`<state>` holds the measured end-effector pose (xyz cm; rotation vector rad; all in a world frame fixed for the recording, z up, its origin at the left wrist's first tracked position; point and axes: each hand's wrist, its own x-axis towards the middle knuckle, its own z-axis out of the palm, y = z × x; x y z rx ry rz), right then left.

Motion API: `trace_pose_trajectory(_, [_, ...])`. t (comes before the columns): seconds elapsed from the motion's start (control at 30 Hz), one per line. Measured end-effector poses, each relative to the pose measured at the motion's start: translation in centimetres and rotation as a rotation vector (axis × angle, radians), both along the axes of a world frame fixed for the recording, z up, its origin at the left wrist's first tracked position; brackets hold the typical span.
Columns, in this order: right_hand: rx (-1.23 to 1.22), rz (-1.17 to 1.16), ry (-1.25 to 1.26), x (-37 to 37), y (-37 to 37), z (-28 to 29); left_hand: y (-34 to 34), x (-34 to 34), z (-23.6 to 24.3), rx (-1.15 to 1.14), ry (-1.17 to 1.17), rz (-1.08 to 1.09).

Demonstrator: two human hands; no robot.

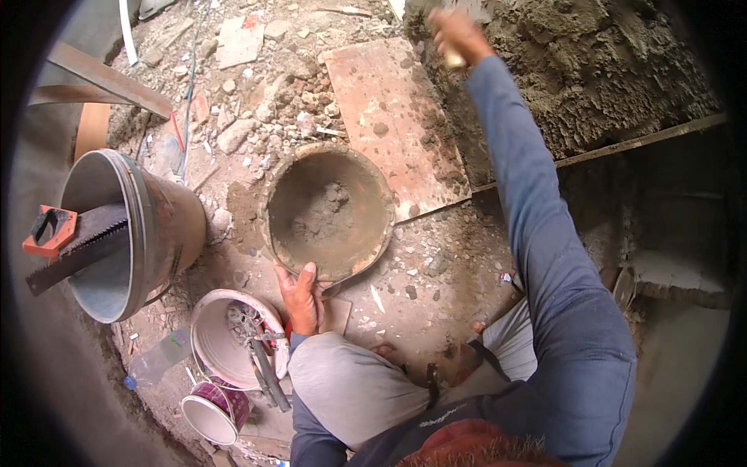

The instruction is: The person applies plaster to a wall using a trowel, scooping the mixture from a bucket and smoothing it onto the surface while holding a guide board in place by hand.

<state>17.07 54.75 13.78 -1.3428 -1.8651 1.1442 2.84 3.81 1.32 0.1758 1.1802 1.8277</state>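
Observation:
My left hand (299, 300) grips the near rim of a round, mortar-stained bowl (287, 194), its thumb up on the edge; a small mound of wet grey mortar (331, 205) lies inside. My right hand (459, 39) reaches to the upper right, closed on what looks like a pale wooden tool handle (454, 57), against a rough mortar-covered surface (599, 70); the tool's working end is hidden. Beside the bowl lies a wide board (377, 93) spattered with mortar.
At left stand a large bucket (183, 222) with a handsaw (62, 237) across it, a pale bucket (210, 335) with tools, a small purple bucket (228, 398) and a plastic bottle (158, 360). Rubble (237, 136) covers the ground behind; planks (101, 78) lean upper left.

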Motion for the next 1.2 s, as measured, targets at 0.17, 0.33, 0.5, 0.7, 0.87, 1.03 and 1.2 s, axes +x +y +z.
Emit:
trace_pose_trajectory(0.17, [0.32, 0.135, 0.282, 1.2, -8.4, 10.6, 0.6, -0.2, -0.3, 0.011, -0.013, 0.01])
trace_pose_trajectory(0.33, [-0.21, 0.451, 0.123, 4.7, -17.6, 6.0, 0.8, -1.2, -0.3, 0.025, 0.024, -0.019])
trace_pose_trajectory(0.5, [0.107, 1.033, -0.809, 7.6, -24.9, -1.8, 1.6, -1.3, 1.3, -0.05, 0.209, -0.12])
trace_pose_trajectory(0.7, [0.786, 0.688, -0.608, 5.0, -29.7, -11.3, 2.7, -2.1, -0.5, -0.077, 0.585, -0.436])
trace_pose_trajectory(0.87, [0.792, 0.968, -0.889, 6.2, -30.7, -8.9, 2.2, -1.5, 0.0, -0.012, 0.481, -0.376])
trace_pose_trajectory(1.03, [0.888, 0.621, -0.942, 5.5, -29.2, -8.6, 1.9, -0.9, -1.6, 0.006, 0.571, -0.344])
trace_pose_trajectory(1.2, [0.51, 0.839, -0.953, 5.1, -32.6, -11.3, 1.3, -0.2, -0.8, 0.074, 0.45, -0.382])
